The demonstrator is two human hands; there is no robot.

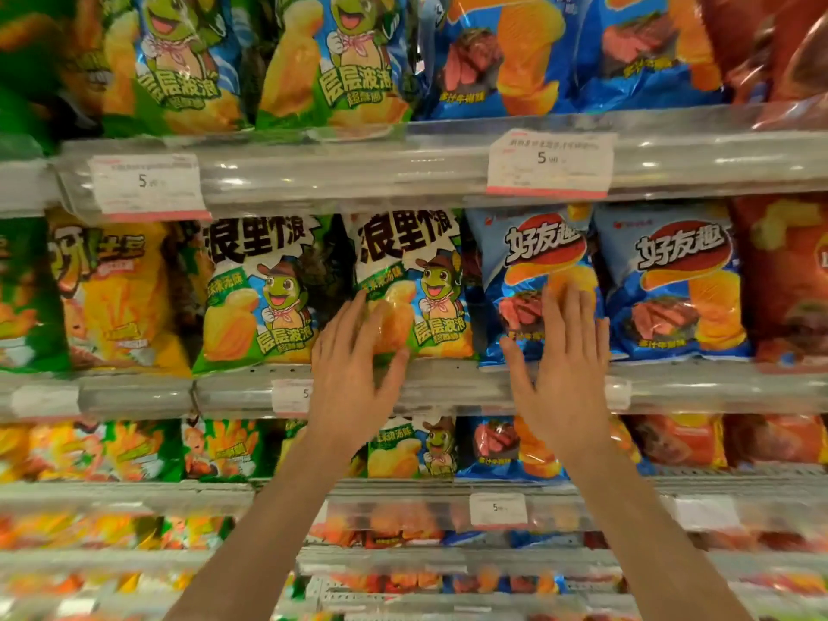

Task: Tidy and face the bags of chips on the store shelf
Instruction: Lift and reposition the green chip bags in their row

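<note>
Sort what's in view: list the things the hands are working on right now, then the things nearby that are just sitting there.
In hand:
left hand
right hand
green turtle bag
blue steak bag

Just there:
second green turtle bag
second blue steak bag
price tag
yellow bag

Middle shelf [448, 387], front row: two green turtle bags [260, 298] [421, 280], two blue bags [524, 271] [667, 280], one yellow bag [121, 298], one green bag at the left edge [22, 289], one red bag at the right edge [784, 280]. Upper shelf: two turtle bags, two blue bags. Two large price tags [148, 183] [551, 161]. Two hands [354, 374] [560, 369]. The lower rows are too blurred to count.
</note>
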